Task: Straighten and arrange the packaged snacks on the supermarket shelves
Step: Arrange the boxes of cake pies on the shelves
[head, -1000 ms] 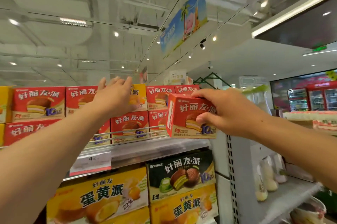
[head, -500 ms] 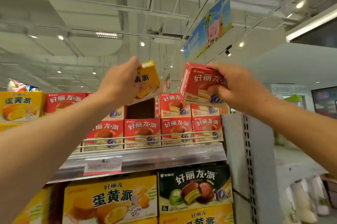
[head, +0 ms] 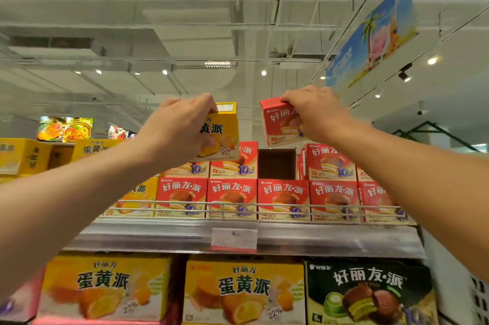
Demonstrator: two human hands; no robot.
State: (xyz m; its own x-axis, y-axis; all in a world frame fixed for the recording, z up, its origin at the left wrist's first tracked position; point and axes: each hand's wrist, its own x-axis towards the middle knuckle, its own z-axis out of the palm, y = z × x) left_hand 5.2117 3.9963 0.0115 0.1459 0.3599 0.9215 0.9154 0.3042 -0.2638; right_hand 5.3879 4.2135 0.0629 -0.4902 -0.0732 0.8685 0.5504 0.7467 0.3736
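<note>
Both arms reach up toward the top shelf (head: 264, 238) of a supermarket rack. The left hand (head: 180, 131) grips a yellow box (head: 225, 123), fingers curled over its top edge and thumb against its front; the box is held in the air, slightly tilted, above the upper row of stacked boxes. The right hand (head: 317, 113) grips a red box (head: 277, 123) by its upper right corner, holding it tilted in the air directly above a dark gap (head: 276, 164) in the upper row. The two held boxes are near each other but apart. On the shelf, red boxes (head: 232, 197) stand in two stacked rows behind a wire rail (head: 264, 209) along the front edge; one more yellow box (head: 140, 197) stands at the left end of the lower row. A price tag (head: 234, 238) hangs on the shelf's front edge, near its middle. Below the shelf stand large yellow cartons (head: 243, 290) and, toward the right end, a dark green carton (head: 370, 290). A blue banner (head: 370, 36) hangs from the ceiling at upper right.
</note>
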